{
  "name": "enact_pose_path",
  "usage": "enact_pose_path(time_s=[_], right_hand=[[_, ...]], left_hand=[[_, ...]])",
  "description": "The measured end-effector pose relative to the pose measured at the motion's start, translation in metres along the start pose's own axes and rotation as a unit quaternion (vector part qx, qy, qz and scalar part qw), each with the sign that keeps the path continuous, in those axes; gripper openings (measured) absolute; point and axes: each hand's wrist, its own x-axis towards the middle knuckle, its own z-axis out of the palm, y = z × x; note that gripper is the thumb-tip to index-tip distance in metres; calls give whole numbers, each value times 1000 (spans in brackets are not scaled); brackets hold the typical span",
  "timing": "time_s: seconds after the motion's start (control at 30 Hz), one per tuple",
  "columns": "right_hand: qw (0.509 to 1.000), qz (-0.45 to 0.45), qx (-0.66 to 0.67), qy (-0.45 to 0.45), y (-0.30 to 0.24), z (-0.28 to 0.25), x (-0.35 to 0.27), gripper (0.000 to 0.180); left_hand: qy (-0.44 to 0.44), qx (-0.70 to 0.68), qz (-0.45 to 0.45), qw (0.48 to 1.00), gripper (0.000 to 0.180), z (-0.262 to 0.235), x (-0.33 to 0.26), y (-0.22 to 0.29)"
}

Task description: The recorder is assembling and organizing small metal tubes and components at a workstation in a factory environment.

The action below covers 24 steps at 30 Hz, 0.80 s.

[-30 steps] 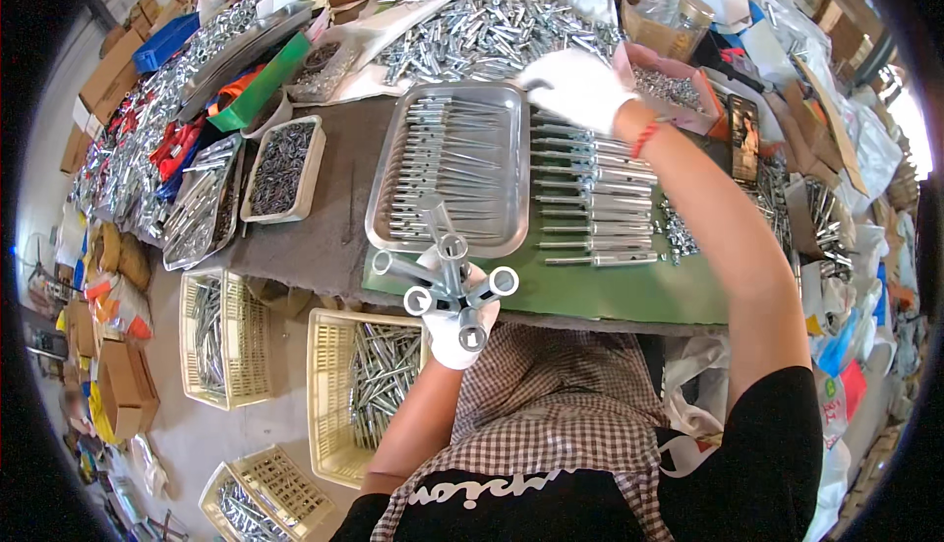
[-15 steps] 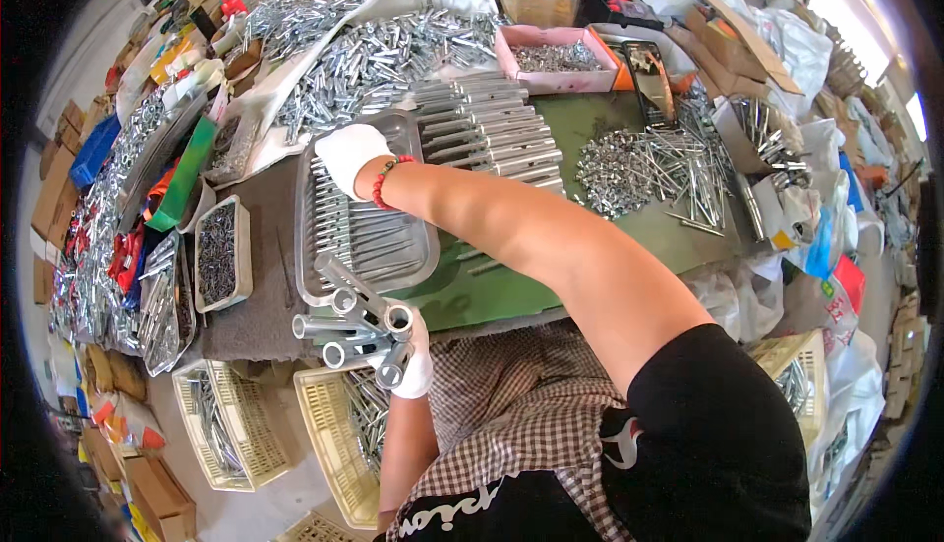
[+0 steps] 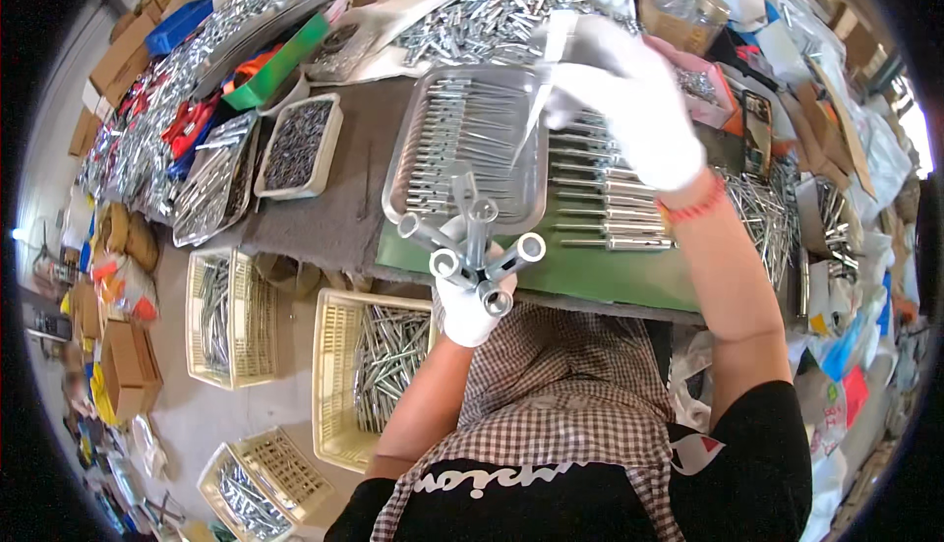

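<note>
My left hand [image 3: 466, 314], in a white glove, is closed around several short metal tubes [image 3: 481, 232]. Their open ends fan out above the near edge of the bench. My right hand [image 3: 639, 109], also gloved and smeared by motion, is raised over the right side of a clear plastic tray [image 3: 540, 198]. A long, thin, pointed metal rod [image 3: 532, 119] slants down from its fingers. Inside the tray lies a row of slim metal rods with thicker tube-like ends [image 3: 438, 144]. To the tray's right, larger metal tube pieces [image 3: 624, 212] lie side by side on a green surface [image 3: 590, 271].
A heap of metal parts [image 3: 492, 21] covers the back of the bench. Left of the tray stands a box of small dark parts [image 3: 298, 149]. A pink box [image 3: 703, 90] and a phone [image 3: 756, 134] are at the right. Cream baskets [image 3: 329, 385] of rods stand below.
My right hand has lifted out of the tray and swung right, now with a rod in it. My left hand still grips the tubes. The view has shifted left.
</note>
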Motion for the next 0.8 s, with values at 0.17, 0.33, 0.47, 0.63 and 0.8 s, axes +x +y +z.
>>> enact_pose_path(time_s=[0.17, 0.33, 0.47, 0.63, 0.8], right_hand=[[993, -48, 99, 31, -36, 10, -50, 27], [960, -170, -222, -3, -25, 16, -63, 35], [943, -168, -286, -36, -14, 29, -64, 31], [932, -166, -315, -65, -23, 31, -63, 32], [913, -184, -355, -77, -23, 31, -67, 30]], left_hand=[[31, 79, 101, 991, 64, -5, 4, 4], [44, -83, -16, 995, 57, 4, 8, -8], [63, 1, 106, 992, 48, 7, 11, -10], [65, 111, 173, 976, 48, 2, 7, -22], [3, -7, 104, 995, 46, 0, 0, -8]])
